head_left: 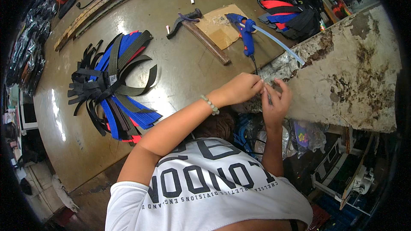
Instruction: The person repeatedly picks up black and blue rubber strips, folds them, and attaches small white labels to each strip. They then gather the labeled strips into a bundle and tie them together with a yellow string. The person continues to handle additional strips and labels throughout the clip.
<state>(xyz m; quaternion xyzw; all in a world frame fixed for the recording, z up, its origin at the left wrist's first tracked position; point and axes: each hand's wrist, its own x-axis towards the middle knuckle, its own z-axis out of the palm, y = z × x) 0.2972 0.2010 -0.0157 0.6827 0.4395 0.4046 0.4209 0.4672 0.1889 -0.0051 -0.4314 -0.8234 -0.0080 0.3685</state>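
Note:
My left hand (pixel 241 88) and my right hand (pixel 276 99) meet fingertip to fingertip at the near edge of a worn, flaking slab (pixel 342 77). Both pinch something small between them; it is too small to make out. A beaded bracelet (pixel 210 104) circles my left wrist. Just beyond my hands lies a blue glue gun (pixel 245 32) with a clear glue stick (pixel 278 42) poking out toward the slab.
A fanned pile of black, blue and red straps (pixel 113 83) lies on the brown table (pixel 184 72) to the left. A hammer (pixel 199 32) and a cardboard piece (pixel 220 25) sit behind. More straps (pixel 291 6) are heaped at the back right. Bags and clutter fill the space under the slab.

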